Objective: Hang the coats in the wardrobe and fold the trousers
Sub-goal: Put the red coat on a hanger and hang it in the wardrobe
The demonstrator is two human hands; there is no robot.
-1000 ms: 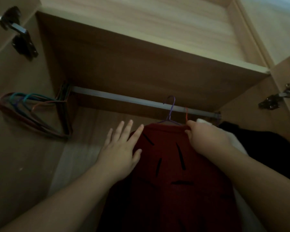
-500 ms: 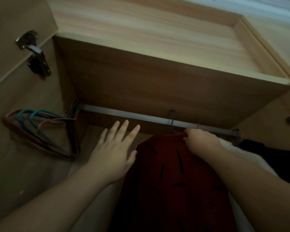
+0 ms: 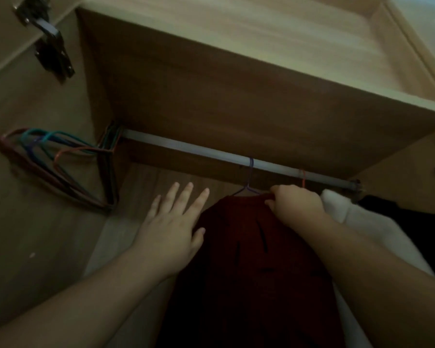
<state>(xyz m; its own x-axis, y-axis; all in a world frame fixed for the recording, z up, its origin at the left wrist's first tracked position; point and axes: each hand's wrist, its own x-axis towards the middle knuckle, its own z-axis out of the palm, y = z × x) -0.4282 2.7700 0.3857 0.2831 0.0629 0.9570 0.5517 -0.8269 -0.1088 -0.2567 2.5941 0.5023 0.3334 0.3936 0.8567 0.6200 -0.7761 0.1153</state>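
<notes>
A dark red coat (image 3: 249, 259) with black slits hangs on a purple hanger (image 3: 250, 172) from the grey wardrobe rail (image 3: 199, 153). My right hand (image 3: 296, 205) grips the top edge of the red coat near the hanger's shoulder. My left hand (image 3: 173, 227) lies flat with straight, spread fingers against the coat's left side. To the right hangs a white garment (image 3: 357, 222) on an orange hanger (image 3: 303, 178), and past it a black garment (image 3: 412, 222).
Several empty coloured hangers (image 3: 60, 167) bunch at the rail's left end against the wardrobe side wall. A wooden shelf (image 3: 236, 46) runs above the rail. Door hinges (image 3: 48, 43) sit on the left panel. The rail between the empty hangers and the purple hanger is bare.
The view has tilted and shifted slightly. My left hand has slid a little left on the red coat's side; my right hand keeps its grip at the coat's top.
</notes>
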